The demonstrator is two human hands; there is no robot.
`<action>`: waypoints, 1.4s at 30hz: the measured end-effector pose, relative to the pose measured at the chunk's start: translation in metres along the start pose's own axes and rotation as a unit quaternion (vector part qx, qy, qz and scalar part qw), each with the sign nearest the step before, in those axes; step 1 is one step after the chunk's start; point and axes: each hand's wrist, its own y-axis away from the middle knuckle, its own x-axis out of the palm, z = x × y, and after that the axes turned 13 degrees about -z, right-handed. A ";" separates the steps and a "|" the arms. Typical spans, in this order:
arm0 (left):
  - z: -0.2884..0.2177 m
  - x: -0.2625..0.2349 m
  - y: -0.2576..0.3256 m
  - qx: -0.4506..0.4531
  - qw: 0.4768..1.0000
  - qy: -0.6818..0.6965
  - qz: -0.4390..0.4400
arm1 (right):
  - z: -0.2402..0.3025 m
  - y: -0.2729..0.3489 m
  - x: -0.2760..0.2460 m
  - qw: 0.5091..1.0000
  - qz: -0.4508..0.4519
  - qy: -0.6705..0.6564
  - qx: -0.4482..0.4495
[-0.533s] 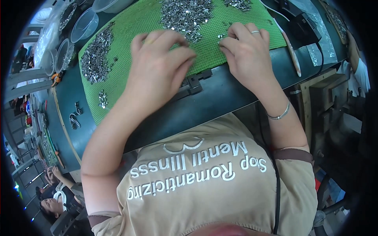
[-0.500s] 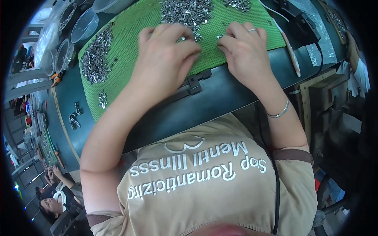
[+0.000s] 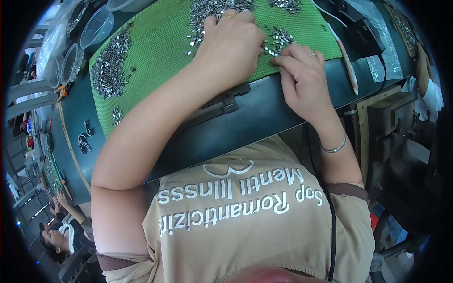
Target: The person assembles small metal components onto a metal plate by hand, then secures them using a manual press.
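Left hand (image 3: pixel 234 41) rests curled, knuckles up, on metal clips (image 3: pixel 278 40) scattered over the green mat (image 3: pixel 160 52); right hand (image 3: pixel 302 78) pinches at clips beside it; actual grasp indiscernible.

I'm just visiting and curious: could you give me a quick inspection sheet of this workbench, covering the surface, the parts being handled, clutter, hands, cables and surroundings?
Surface: green mesh mat on a dark bench.
Job's things: small shiny metal pieces in a cluster by the fingers; a big pile at the mat's left.
Clutter: clear plastic tubs at the far left; a slim pale tool at the right.
Hands: left hand lies knuckles up over the pieces; right hand has its fingertips at the cluster. Whether either pinches a piece cannot be seen.
Cables: black cable from a black box.
Surroundings: another person at lower left; a sleeve at right.
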 end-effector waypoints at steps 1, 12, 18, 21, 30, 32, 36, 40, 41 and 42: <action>0.001 -0.001 0.002 -0.003 1.000 -0.001 0.002 | 0.002 -0.002 0.001 1.000 -0.003 -0.011 0.007; 0.003 -0.081 0.101 -0.115 0.988 0.091 0.039 | 0.028 -0.012 0.009 0.998 0.051 -0.017 0.027; 0.006 -0.070 0.115 -0.069 0.995 0.065 -0.036 | 0.068 -0.016 0.033 0.977 0.117 -0.173 -0.046; 0.006 -0.067 0.115 -0.049 0.996 0.062 -0.052 | 0.076 -0.022 0.030 0.980 0.161 -0.113 -0.039; 0.001 -0.076 0.110 -0.095 0.994 0.051 -0.025 | 0.084 -0.038 0.028 0.963 0.260 -0.062 -0.036; -0.002 -0.079 0.108 -0.094 0.994 0.048 -0.003 | 0.077 -0.037 0.029 0.961 0.267 -0.078 -0.003; -0.016 -0.082 0.118 0.056 0.991 -0.121 0.000 | 0.055 -0.028 0.027 0.951 0.151 -0.263 0.058; -0.012 -0.092 0.121 0.032 0.991 -0.126 0.038 | -0.004 -0.029 0.003 0.989 -0.087 -0.117 0.024; -0.011 -0.099 0.115 -0.001 0.995 -0.082 0.064 | -0.031 -0.033 -0.006 0.989 -0.147 -0.016 0.001; -0.009 -0.100 0.104 -0.024 0.996 -0.046 0.069 | -0.057 -0.030 -0.018 0.986 -0.145 0.077 0.001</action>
